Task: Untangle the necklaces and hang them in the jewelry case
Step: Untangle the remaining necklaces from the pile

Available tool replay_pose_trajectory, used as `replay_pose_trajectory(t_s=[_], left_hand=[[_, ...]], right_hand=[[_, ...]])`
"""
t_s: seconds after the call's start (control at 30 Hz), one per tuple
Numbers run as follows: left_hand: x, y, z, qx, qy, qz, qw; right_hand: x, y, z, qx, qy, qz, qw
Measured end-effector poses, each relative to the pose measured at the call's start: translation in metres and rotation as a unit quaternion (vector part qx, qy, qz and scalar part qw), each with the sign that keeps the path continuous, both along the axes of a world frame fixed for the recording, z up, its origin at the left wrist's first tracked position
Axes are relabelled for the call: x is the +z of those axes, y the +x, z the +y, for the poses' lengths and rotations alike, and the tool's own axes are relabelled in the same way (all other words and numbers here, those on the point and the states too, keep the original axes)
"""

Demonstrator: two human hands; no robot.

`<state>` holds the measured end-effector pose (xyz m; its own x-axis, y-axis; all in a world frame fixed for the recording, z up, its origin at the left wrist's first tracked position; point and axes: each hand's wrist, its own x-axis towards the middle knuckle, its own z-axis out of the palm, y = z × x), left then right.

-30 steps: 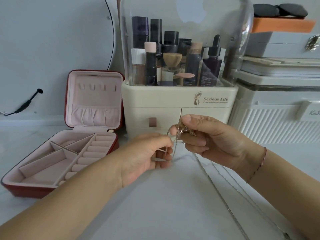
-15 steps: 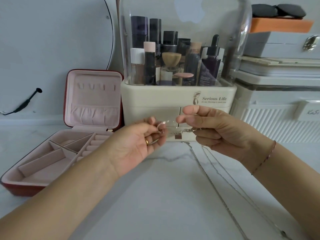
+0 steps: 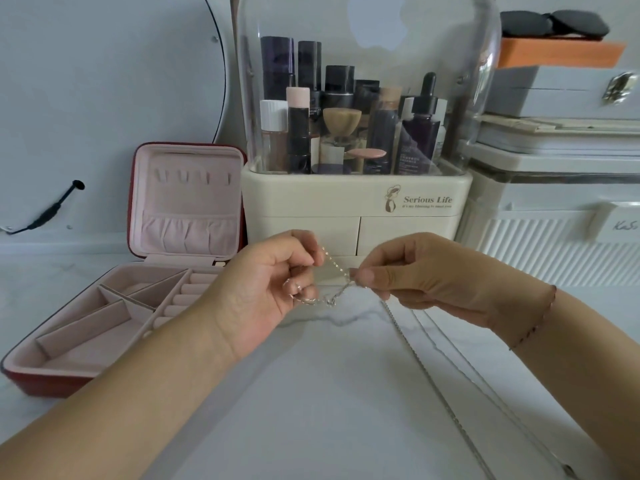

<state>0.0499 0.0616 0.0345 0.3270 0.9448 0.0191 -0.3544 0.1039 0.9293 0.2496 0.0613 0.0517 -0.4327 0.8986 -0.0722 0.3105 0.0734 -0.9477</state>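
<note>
— Hands close together above the bench [image 3: 311, 427]: why so?
— Left hand [image 3: 266, 296] pinching a looped end of the necklaces [image 3: 335, 263], right hand [image 3: 426, 278] pinching the chain by a small tag. Held taut between, probably to open up the knot.
— Long strands [image 3: 429, 375] trailing toward the near edge?
— Slack on the marble, likely to keep weight off the tangle.
— Jewelry case [image 3: 187, 202]?
— Further left, open, lid upright, hooks bare. Seemingly set within reach for hanging afterwards.
— Behind?
— Cosmetics organiser [image 3: 356, 202] at the back, not involved.
</note>
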Motion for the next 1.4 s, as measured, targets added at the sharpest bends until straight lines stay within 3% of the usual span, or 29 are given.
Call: replay_pose_trajectory(t_s=[0.2,0.33,0.63,1.4], left_hand=[[0.000,0.001,-0.005,-0.055,0.037,0.106,0.992],[0.000,0.009,-0.016,-0.051,0.113,0.216,0.968],[-0.004,0.009,-0.011,-0.018,0.117,0.165,0.979],[-0.010,0.012,-0.013,-0.049,0.105,0.201,0.973]], right_hand=[[0.003,0.000,0.000,-0.017,0.046,0.142,0.989],[0.002,-0.003,-0.002,-0.007,0.049,0.152,0.987],[0.001,-0.005,-0.003,-0.005,0.036,0.131,0.991],[-0.004,-0.014,-0.007,-0.032,0.073,0.132,0.988]])
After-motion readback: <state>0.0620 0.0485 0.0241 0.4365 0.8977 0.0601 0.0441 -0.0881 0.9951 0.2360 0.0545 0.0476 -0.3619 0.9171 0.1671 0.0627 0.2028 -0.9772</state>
